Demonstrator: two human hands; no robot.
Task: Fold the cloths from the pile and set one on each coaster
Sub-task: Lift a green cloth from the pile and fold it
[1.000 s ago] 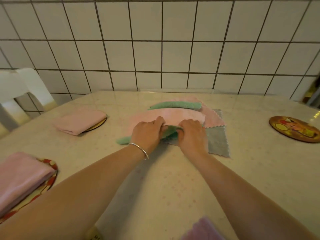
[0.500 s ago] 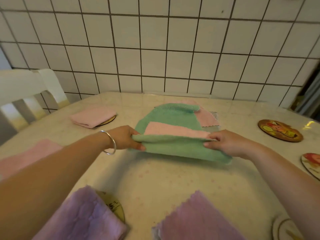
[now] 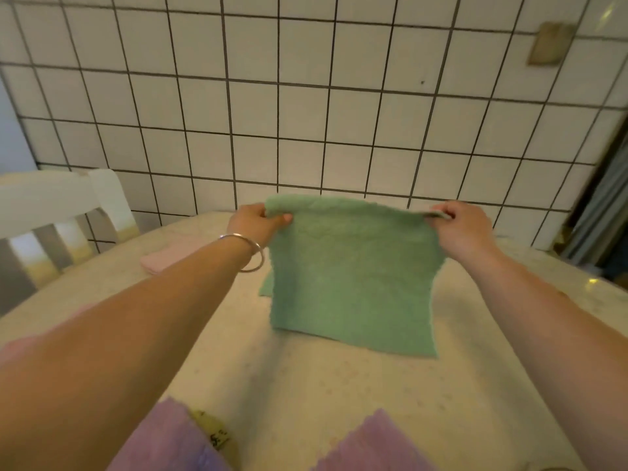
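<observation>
A green cloth (image 3: 350, 277) hangs spread out above the table, held up by its two top corners. My left hand (image 3: 256, 222) pinches the top left corner and my right hand (image 3: 458, 226) pinches the top right one. Its lower edge reaches down to the tabletop. The hanging cloth hides the pile behind it; only a green scrap (image 3: 265, 287) shows at its left side. A folded pink cloth (image 3: 170, 256) lies at the far left. A folded purple cloth (image 3: 170, 440) covers a coaster (image 3: 212, 433) at the near edge.
A second purple cloth (image 3: 373, 443) lies at the near edge, right of the coaster. Another pink cloth (image 3: 13, 345) peeks out at the left edge. A white chair (image 3: 51, 212) stands at the table's left. A tiled wall (image 3: 306, 113) backs the speckled table (image 3: 339, 385).
Both hands pulled the green cloth out from under the pink one in the pile, then lifted it and spread it open in the air. The view tilted up.
</observation>
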